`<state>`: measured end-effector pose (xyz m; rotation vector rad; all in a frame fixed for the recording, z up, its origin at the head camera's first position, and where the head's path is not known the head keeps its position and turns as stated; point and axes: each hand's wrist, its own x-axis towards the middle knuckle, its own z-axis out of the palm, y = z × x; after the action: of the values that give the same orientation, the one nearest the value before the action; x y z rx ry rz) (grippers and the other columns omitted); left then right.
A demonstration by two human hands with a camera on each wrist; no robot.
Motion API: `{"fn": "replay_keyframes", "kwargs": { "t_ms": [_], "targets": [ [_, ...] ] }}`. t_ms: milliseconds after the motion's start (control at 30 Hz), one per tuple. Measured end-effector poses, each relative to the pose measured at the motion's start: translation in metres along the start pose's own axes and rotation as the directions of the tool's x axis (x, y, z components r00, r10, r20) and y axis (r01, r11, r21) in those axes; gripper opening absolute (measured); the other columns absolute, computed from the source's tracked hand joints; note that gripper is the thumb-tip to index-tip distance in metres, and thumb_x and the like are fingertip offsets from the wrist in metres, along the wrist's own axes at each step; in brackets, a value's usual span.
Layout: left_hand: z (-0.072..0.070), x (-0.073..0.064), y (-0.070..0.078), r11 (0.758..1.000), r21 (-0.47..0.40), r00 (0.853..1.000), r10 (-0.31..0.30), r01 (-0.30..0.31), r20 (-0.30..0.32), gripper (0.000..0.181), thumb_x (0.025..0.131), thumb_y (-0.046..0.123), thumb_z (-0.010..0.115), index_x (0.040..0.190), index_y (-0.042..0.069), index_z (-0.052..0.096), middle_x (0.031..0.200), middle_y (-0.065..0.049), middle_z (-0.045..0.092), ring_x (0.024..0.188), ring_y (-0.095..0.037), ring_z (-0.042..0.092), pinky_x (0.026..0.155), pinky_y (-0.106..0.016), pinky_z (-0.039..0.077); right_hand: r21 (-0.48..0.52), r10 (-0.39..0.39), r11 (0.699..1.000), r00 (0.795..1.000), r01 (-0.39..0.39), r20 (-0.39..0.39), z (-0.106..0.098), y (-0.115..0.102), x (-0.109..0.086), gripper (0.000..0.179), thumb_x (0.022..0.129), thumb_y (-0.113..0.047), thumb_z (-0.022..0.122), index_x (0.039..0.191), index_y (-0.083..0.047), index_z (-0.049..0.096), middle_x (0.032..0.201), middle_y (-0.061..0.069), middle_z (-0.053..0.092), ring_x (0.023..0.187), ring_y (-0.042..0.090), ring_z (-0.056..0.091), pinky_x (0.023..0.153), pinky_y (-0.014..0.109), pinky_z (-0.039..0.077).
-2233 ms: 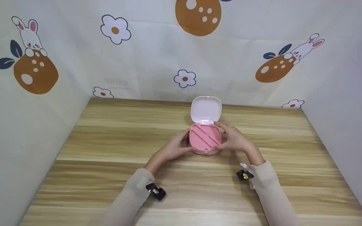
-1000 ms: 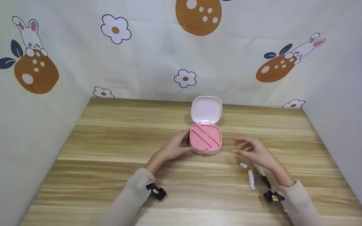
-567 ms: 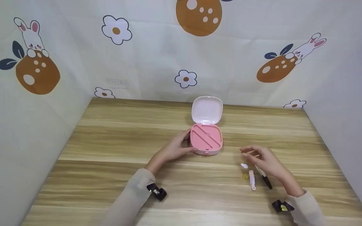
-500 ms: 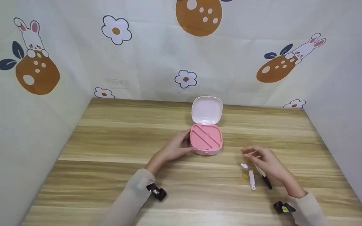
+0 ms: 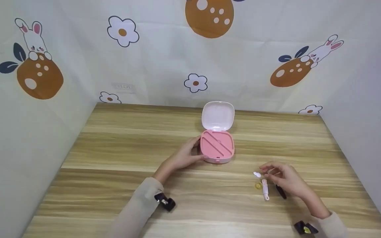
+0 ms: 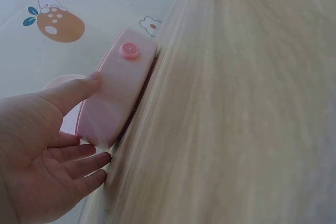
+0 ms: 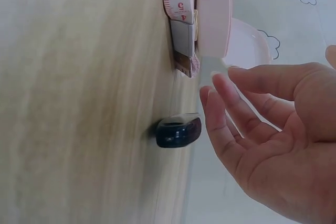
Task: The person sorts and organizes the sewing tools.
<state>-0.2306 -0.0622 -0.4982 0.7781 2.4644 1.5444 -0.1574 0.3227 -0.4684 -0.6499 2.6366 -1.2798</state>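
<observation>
Tape measure (image 5: pixel 265 190), white with red numerals, folded to a slim flat strip, on light wood-grain counter (image 5: pixel 127 142). Right hand (image 5: pixel 286 178) much the nearer: strip lies toward the person from its fingertips and a little left, far end just beside the thumb. Long axis runs near-to-far, looped end pointing at the person, slightly right.

Right hand: fingers loosely bent, thumb and fingers apart, nothing held. Close by: yellow translucent round piece (image 5: pixel 258 185), white cloud-shaped flat piece (image 5: pixel 257 174), dark-ended slim tool (image 5: pixel 281 191) partly hidden beneath the hand.

Left hand (image 5: pixel 186 153): clamped on left side of pink-and-white rounded-square plastic case (image 5: pixel 217 143), thumb along front wall. Case well left of strip, hinge side away, lid raised.
</observation>
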Motion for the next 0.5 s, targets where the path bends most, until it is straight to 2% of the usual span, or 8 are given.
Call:
{"fn": "replay_keyframes", "kwargs": {
  "t_ms": [167, 367, 500],
  "targets": [
    [0.0, -0.0011, 0.001, 1.0, 0.006, 1.0, -0.016, 0.016, 0.007, 0.083, 0.095, 0.017, 0.08, 0.161, -0.005, 0.034, 0.155, -0.026, 0.051, 0.144, -0.039, 0.051, 0.127, -0.049, 0.035, -0.01, 0.014, 1.0, 1.0, -0.014, 0.002, 0.0027, 0.0016, -0.0056, 0.023, 0.095, 0.007, 0.068, 0.117, 0.011, 0.069, 0.109, 0.025, 0.074, 0.094, 0.013, 0.07, 0.081, 0.02, 0.058],
    [-0.0003, -0.0014, 0.0011, 1.0, 0.008, 1.0, -0.022, 0.022, -0.001, 0.083, 0.096, 0.018, 0.079, 0.161, -0.007, 0.033, 0.155, -0.027, 0.051, 0.143, -0.04, 0.051, 0.127, -0.05, 0.034, 0.006, -0.008, 1.0, 1.0, 0.008, -0.013, 0.0029, 0.0029, -0.0087, 0.026, 0.089, 0.01, 0.073, 0.115, 0.013, 0.07, 0.107, 0.028, 0.073, 0.089, 0.009, 0.067, 0.078, 0.019, 0.058],
    [-0.0004, -0.0008, 0.0005, 1.0, 0.017, 1.0, -0.024, 0.024, 0.0, 0.083, 0.096, 0.019, 0.079, 0.161, -0.007, 0.033, 0.155, -0.027, 0.051, 0.144, -0.039, 0.051, 0.127, -0.05, 0.034, 0.024, -0.009, 1.0, 1.0, 0.009, 0.003, 0.0024, 0.0034, -0.0105, 0.029, 0.085, 0.014, 0.075, 0.113, 0.015, 0.07, 0.101, 0.025, 0.072, 0.083, 0.008, 0.066, 0.073, 0.019, 0.059]
  ]
}}
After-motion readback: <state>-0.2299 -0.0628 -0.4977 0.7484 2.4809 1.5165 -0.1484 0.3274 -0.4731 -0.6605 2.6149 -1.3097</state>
